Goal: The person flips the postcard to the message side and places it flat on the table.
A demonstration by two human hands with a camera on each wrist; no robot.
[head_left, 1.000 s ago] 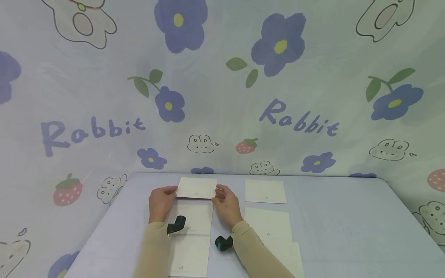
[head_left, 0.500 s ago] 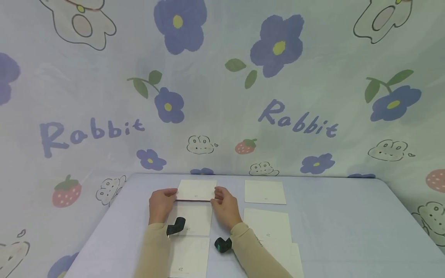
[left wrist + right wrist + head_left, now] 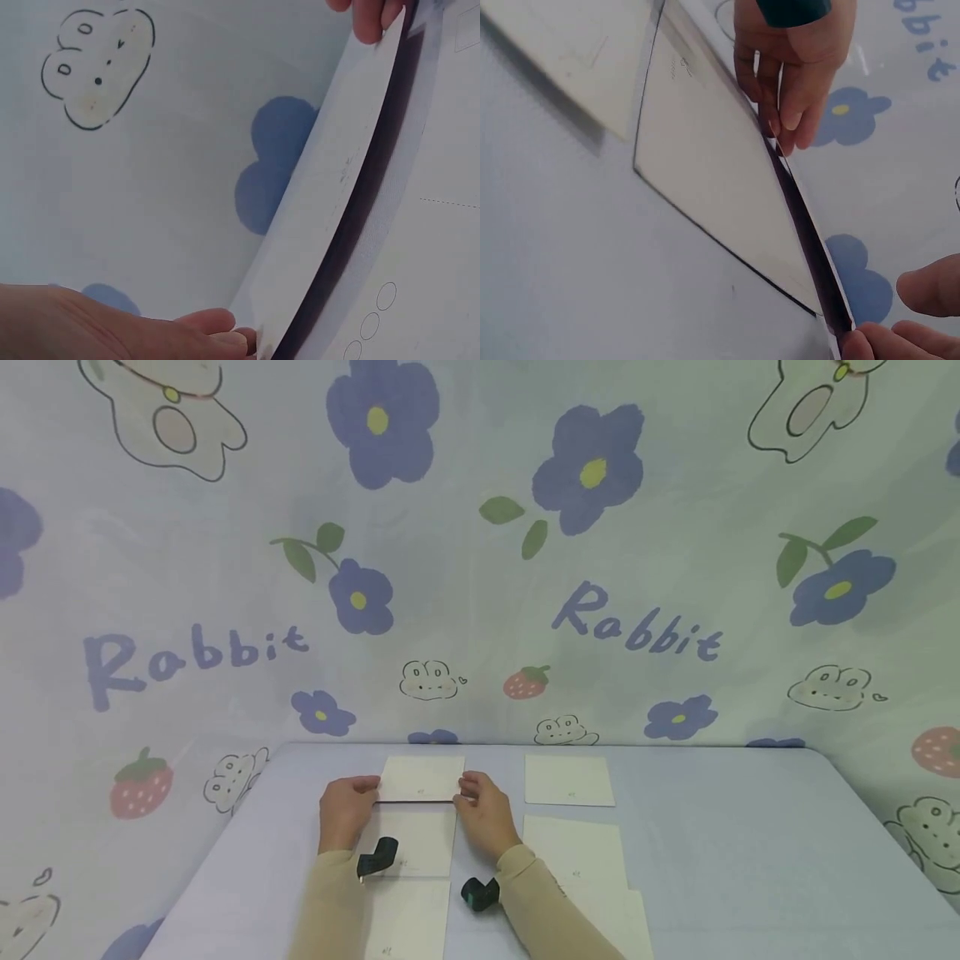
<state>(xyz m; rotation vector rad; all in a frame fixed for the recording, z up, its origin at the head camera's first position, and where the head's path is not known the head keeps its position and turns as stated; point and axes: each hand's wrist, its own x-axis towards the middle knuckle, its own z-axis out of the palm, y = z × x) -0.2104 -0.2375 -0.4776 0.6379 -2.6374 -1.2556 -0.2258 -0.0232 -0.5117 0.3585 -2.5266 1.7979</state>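
Observation:
In the head view a white postcard (image 3: 422, 778) is at the back left of the table, between both hands. My left hand (image 3: 347, 810) holds its left edge with thumb and fingertips. My right hand (image 3: 487, 818) pinches the right edge near the front corner. Seen from the left wrist, the postcard (image 3: 330, 187) bows slightly and its near edge stands off the table, with a dark underside beneath. Just in front lies a second white postcard (image 3: 420, 839), partly behind the left wrist camera. The right wrist view also shows left-hand fingers (image 3: 799, 97) at the far end.
Another postcard (image 3: 408, 918) lies nearest the front in the left column. To the right are a back postcard (image 3: 570, 779), a middle one (image 3: 573, 852) and a front one (image 3: 637, 927), partly overlapped. Black wrist cameras (image 3: 480, 893) jut inward. A patterned curtain (image 3: 480, 610) hangs behind the table.
The held postcard's near edge has sunk slightly, with less dark underside showing. Both hands keep their hold on its sides. The head view has tilted up a little, so everything sits lower.

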